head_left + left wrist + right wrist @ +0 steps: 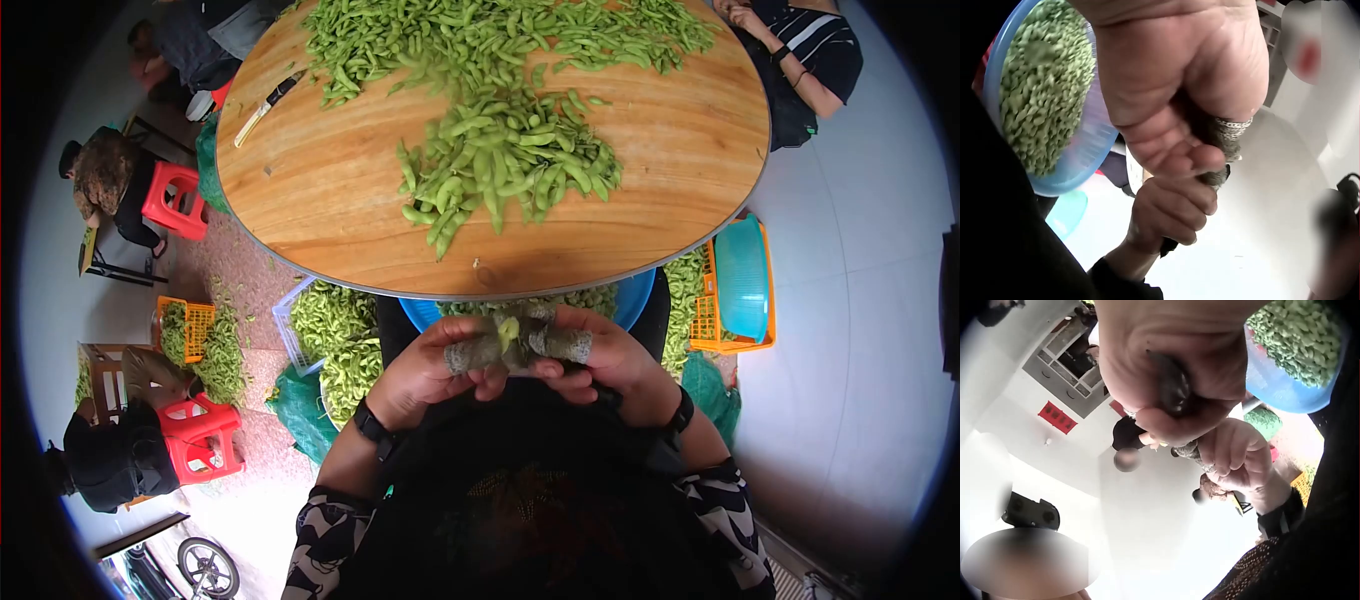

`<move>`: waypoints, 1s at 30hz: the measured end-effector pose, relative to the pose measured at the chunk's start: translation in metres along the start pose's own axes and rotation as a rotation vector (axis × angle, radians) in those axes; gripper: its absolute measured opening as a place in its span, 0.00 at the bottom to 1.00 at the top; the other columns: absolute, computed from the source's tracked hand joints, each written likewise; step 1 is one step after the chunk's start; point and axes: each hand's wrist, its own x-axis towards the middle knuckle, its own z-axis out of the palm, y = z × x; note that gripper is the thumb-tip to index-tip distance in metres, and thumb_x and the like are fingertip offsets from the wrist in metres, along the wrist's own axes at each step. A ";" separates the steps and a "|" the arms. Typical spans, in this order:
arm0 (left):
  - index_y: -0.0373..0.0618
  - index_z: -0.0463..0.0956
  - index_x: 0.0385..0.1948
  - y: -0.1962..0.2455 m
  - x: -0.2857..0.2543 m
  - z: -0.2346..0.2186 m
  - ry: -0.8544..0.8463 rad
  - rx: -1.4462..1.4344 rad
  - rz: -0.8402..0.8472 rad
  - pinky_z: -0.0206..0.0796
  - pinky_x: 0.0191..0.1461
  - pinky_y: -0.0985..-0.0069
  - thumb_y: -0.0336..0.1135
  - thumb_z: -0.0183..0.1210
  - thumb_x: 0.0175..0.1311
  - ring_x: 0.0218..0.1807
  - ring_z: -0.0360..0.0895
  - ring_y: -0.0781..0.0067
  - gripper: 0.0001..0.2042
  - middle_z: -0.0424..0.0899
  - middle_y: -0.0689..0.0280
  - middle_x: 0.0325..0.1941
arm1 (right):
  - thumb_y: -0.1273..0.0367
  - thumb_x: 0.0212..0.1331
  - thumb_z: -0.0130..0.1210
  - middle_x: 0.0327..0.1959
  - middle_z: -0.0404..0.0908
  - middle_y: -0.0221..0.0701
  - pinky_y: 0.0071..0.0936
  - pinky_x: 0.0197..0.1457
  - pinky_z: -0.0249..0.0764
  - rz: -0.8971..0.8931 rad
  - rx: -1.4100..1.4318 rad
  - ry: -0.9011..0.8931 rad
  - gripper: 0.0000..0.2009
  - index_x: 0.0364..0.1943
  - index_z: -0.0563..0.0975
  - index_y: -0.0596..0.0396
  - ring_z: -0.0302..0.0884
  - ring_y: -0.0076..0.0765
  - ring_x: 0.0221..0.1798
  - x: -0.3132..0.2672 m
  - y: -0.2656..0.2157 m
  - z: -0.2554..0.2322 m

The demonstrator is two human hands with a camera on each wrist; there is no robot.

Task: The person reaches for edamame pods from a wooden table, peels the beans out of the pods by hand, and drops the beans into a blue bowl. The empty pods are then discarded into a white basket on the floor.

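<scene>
In front of the lap, my left hand (445, 360) and right hand (610, 355) meet, with grey-green wraps (566, 345) on thumbs and fingers. A green soybean pod (508, 330) shows between the fingertips, pinched by my left hand. My right fingers curl round a dark, shiny, smooth object (1175, 387) against the palm; its kind is hidden by the hand. Below the hands stands a blue basin (992, 81) with shelled green beans (1047, 81). On the round wooden table (330, 210) ahead lies a heap of soybean pods (510, 155).
A knife-like tool (268, 108) lies at the table's left. A white crate (290, 312) of pods stands left of the basin; an orange crate (706, 325) and teal basket (741, 280) stand right. Other people sit around, one near a red stool (200, 440).
</scene>
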 end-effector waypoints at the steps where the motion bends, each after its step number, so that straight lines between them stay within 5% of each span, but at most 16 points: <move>1: 0.41 0.77 0.38 0.000 0.003 0.003 0.116 0.182 0.047 0.69 0.34 0.78 0.33 0.59 0.64 0.28 0.76 0.77 0.07 0.80 0.68 0.28 | 0.65 0.67 0.48 0.24 0.72 0.23 0.14 0.17 0.56 -0.022 -0.121 0.120 0.10 0.47 0.73 0.53 0.58 0.14 0.16 0.000 -0.001 0.005; 5: 0.41 0.78 0.37 0.006 0.006 0.019 0.278 0.604 0.106 0.72 0.35 0.77 0.29 0.63 0.59 0.29 0.76 0.79 0.07 0.81 0.68 0.29 | 0.67 0.67 0.47 0.26 0.74 0.25 0.17 0.20 0.65 -0.088 -0.473 0.301 0.10 0.46 0.72 0.55 0.66 0.17 0.18 0.000 0.004 0.012; 9: 0.41 0.77 0.33 0.002 0.007 0.004 0.300 1.005 0.230 0.71 0.33 0.76 0.24 0.61 0.59 0.28 0.76 0.79 0.03 0.81 0.69 0.28 | 0.68 0.67 0.46 0.26 0.75 0.26 0.19 0.21 0.68 -0.129 -0.511 0.239 0.09 0.46 0.72 0.56 0.69 0.19 0.19 -0.003 0.005 0.009; 11: 0.41 0.75 0.29 -0.004 0.012 0.000 0.271 1.603 0.623 0.68 0.30 0.77 0.24 0.58 0.60 0.27 0.75 0.80 0.02 0.79 0.71 0.25 | 0.69 0.66 0.46 0.26 0.75 0.26 0.19 0.21 0.67 -0.148 -0.529 0.303 0.09 0.47 0.72 0.56 0.69 0.19 0.19 -0.004 0.007 0.006; 15: 0.41 0.72 0.26 -0.011 0.014 0.001 0.296 1.382 0.506 0.66 0.28 0.75 0.25 0.55 0.63 0.26 0.74 0.79 0.05 0.75 0.69 0.22 | 0.70 0.66 0.47 0.26 0.75 0.26 0.18 0.20 0.66 -0.170 -0.514 0.320 0.10 0.48 0.72 0.55 0.68 0.19 0.19 -0.008 0.006 0.006; 17: 0.40 0.72 0.27 -0.008 0.015 0.006 0.284 0.736 0.143 0.65 0.29 0.73 0.29 0.55 0.65 0.26 0.73 0.76 0.06 0.72 0.66 0.20 | 0.70 0.66 0.47 0.26 0.75 0.26 0.18 0.20 0.65 -0.130 -0.437 0.348 0.10 0.49 0.72 0.54 0.68 0.19 0.19 -0.011 0.006 0.003; 20: 0.39 0.72 0.27 -0.006 0.017 0.013 0.323 0.559 0.037 0.64 0.29 0.74 0.30 0.51 0.68 0.25 0.72 0.76 0.08 0.71 0.65 0.21 | 0.69 0.64 0.50 0.26 0.75 0.25 0.17 0.20 0.64 -0.154 -0.348 0.290 0.12 0.50 0.72 0.53 0.68 0.17 0.19 -0.014 0.011 -0.010; 21: 0.39 0.72 0.27 -0.008 0.018 0.012 0.322 0.560 0.036 0.64 0.29 0.74 0.30 0.51 0.68 0.25 0.72 0.76 0.08 0.71 0.65 0.21 | 0.69 0.64 0.50 0.26 0.75 0.25 0.17 0.20 0.64 -0.155 -0.347 0.291 0.12 0.50 0.72 0.53 0.68 0.17 0.19 -0.013 0.012 -0.012; 23: 0.39 0.74 0.29 -0.014 0.021 0.009 0.289 1.146 0.232 0.60 0.26 0.82 0.38 0.48 0.71 0.22 0.69 0.80 0.13 0.74 0.70 0.21 | 0.68 0.61 0.55 0.27 0.78 0.29 0.22 0.26 0.71 -0.215 -0.661 0.469 0.13 0.48 0.74 0.55 0.74 0.22 0.23 -0.010 0.014 -0.016; 24: 0.39 0.74 0.29 -0.015 0.021 0.010 0.282 1.150 0.236 0.60 0.26 0.82 0.38 0.48 0.71 0.22 0.69 0.80 0.13 0.74 0.70 0.21 | 0.68 0.61 0.55 0.27 0.78 0.29 0.22 0.26 0.71 -0.221 -0.663 0.474 0.13 0.48 0.74 0.55 0.74 0.22 0.23 -0.005 0.018 -0.022; 26: 0.38 0.75 0.30 -0.017 0.023 0.016 0.198 1.414 0.372 0.61 0.27 0.81 0.37 0.49 0.70 0.23 0.72 0.78 0.13 0.77 0.67 0.23 | 0.66 0.57 0.59 0.31 0.81 0.36 0.28 0.36 0.76 -0.729 -1.192 0.536 0.15 0.45 0.76 0.59 0.79 0.30 0.30 0.007 0.025 -0.035; 27: 0.38 0.75 0.30 -0.014 0.022 0.019 0.191 1.414 0.377 0.61 0.27 0.81 0.37 0.49 0.70 0.23 0.72 0.78 0.13 0.77 0.67 0.23 | 0.66 0.57 0.59 0.31 0.81 0.36 0.28 0.36 0.76 -0.733 -1.196 0.543 0.15 0.45 0.76 0.59 0.79 0.30 0.30 0.007 0.022 -0.032; 29: 0.37 0.74 0.35 -0.005 0.018 0.024 0.221 0.736 -0.034 0.68 0.32 0.74 0.28 0.47 0.65 0.28 0.76 0.73 0.07 0.82 0.64 0.29 | 0.66 0.54 0.62 0.34 0.82 0.40 0.31 0.44 0.76 -0.556 -1.057 0.495 0.16 0.42 0.76 0.61 0.81 0.35 0.36 0.003 0.015 -0.024; 30: 0.37 0.74 0.35 -0.003 0.015 0.021 0.218 0.738 -0.034 0.68 0.32 0.74 0.28 0.47 0.65 0.28 0.76 0.73 0.07 0.82 0.64 0.29 | 0.66 0.54 0.62 0.34 0.82 0.40 0.31 0.44 0.76 -0.559 -1.058 0.498 0.16 0.42 0.76 0.61 0.81 0.35 0.36 0.002 0.012 -0.023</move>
